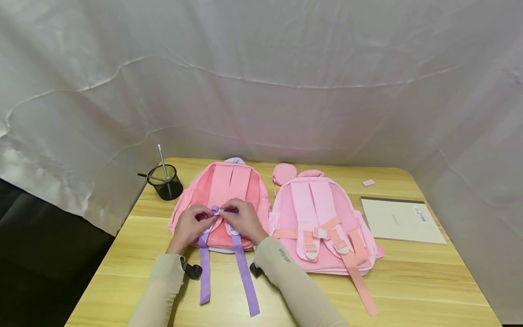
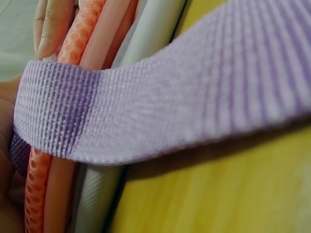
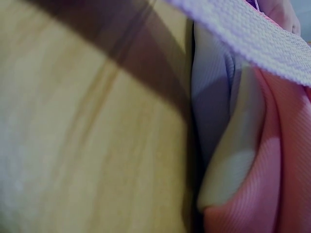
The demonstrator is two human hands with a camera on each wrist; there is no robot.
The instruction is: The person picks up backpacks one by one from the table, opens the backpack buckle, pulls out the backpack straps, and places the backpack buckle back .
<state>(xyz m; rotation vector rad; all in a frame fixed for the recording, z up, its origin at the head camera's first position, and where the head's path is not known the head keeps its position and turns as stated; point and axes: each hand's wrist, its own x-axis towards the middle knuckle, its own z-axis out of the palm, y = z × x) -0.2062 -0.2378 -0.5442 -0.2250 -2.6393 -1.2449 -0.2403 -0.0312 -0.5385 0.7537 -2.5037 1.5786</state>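
Observation:
A coral-pink backpack point(image 1: 222, 179) lies with its shoulder straps facing up. Over its lower middle, my left hand point(image 1: 191, 225) and right hand point(image 1: 244, 220) meet fingertip to fingertip. Both pinch a short purple strap point(image 1: 215, 209) with a small pale piece, apparently a buckle, mostly hidden by the fingers. Two long purple webbing tails hang toward me, the left tail point(image 1: 205, 272) and the right tail point(image 1: 246, 277). In the left wrist view, purple webbing point(image 2: 194, 92) crosses in front of the bag. The right wrist view shows purple webbing point(image 3: 252, 39) above the bag's edge.
A light pink backpack point(image 1: 304, 200) with orange straps lies close on the right, a round pink pouch point(image 1: 284, 174) behind it. Farther right are an eraser point(image 1: 368, 183) and a notepad point(image 1: 400, 220). A black mesh pen cup point(image 1: 171, 188) stands at the left.

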